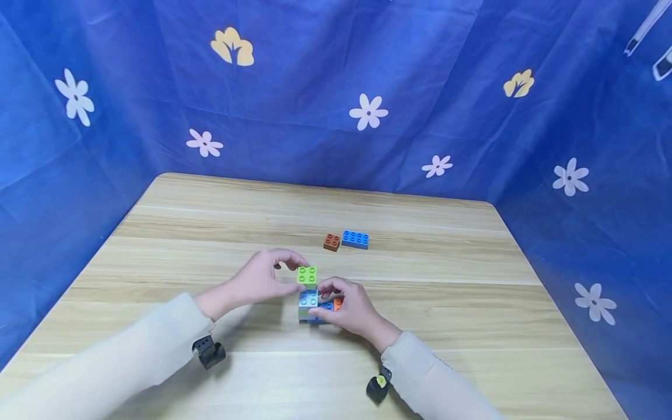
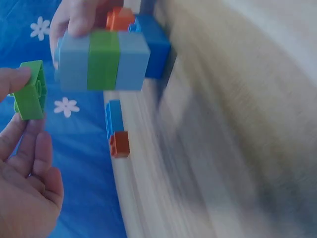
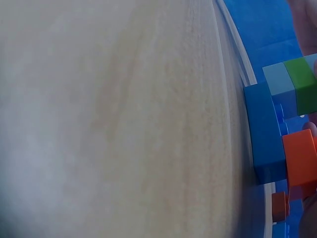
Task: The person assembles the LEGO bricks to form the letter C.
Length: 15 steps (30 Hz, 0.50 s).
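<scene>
My left hand [image 1: 262, 276] pinches a bright green toy building brick [image 1: 307, 275] between thumb and fingers. It hovers above a short stack [image 2: 104, 60] of a light blue, a green and another light blue brick, with a visible gap. That stack stands on one end of a long blue brick [image 3: 265, 131] on the table. An orange brick [image 3: 300, 161] sits at the blue brick's other end. My right hand [image 1: 353, 307] grips the stack near its upper light blue brick, thumb on the near side. Part of the orange brick is hidden by this hand in the head view.
Farther back on the wooden table [image 1: 210, 204] lie a reddish-brown brick [image 1: 332, 242] and a blue brick [image 1: 355, 240], side by side. A blue cloth [image 1: 294, 116] with flower prints hangs behind the table and along its sides.
</scene>
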{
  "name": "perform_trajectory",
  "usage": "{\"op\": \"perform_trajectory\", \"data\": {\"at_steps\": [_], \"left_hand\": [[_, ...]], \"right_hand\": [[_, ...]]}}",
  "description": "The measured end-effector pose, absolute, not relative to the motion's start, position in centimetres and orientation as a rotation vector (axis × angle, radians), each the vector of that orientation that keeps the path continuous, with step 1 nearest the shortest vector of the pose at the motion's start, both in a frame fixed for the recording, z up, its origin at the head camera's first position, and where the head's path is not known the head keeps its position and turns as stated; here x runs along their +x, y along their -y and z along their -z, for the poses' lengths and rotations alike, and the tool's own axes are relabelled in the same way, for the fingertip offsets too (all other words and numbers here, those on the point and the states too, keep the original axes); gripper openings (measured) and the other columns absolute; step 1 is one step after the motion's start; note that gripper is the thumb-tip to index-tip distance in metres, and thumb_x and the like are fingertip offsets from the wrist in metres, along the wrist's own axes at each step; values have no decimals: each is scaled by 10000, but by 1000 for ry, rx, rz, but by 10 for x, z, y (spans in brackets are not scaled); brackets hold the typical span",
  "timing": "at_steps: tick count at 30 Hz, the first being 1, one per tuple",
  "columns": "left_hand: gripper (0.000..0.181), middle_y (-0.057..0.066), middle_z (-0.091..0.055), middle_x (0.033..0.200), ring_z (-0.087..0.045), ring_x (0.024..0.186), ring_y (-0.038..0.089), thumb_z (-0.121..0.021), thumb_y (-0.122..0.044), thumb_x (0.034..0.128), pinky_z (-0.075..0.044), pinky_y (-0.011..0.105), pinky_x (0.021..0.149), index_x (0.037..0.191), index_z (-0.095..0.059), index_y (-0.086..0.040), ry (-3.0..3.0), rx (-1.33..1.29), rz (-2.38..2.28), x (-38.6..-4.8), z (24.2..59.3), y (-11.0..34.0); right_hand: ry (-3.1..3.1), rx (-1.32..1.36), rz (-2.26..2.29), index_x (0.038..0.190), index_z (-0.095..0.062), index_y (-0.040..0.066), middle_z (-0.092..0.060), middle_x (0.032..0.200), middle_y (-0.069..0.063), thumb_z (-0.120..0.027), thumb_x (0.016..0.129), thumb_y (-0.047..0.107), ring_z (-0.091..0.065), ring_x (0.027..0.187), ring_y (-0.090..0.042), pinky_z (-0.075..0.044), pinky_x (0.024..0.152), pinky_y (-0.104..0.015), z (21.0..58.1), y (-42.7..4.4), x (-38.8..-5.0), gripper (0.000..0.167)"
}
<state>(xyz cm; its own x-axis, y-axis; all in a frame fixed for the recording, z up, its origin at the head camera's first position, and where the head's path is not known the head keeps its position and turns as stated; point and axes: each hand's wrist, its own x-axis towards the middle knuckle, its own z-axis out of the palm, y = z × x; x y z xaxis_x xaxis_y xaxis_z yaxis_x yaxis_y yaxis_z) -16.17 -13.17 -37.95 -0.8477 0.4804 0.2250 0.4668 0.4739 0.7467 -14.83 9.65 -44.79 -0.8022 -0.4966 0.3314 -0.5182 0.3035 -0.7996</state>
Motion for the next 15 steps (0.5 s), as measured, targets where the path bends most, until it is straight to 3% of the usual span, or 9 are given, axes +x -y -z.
{"op": "perform_trajectory", "data": {"at_steps": [15], "left_hand": [[351, -104, -646, 972, -548, 908, 149, -835, -167, 689, -449, 491, 839, 1003, -680, -149, -2681, 873, -1338, -143, 392, 127]], "right_hand": [[2482, 1003, -1553, 1008, -639, 71, -668, 939, 15, -836, 730, 165, -622, 834, -90, -518, 807, -277, 450, -96, -149, 353]]}}
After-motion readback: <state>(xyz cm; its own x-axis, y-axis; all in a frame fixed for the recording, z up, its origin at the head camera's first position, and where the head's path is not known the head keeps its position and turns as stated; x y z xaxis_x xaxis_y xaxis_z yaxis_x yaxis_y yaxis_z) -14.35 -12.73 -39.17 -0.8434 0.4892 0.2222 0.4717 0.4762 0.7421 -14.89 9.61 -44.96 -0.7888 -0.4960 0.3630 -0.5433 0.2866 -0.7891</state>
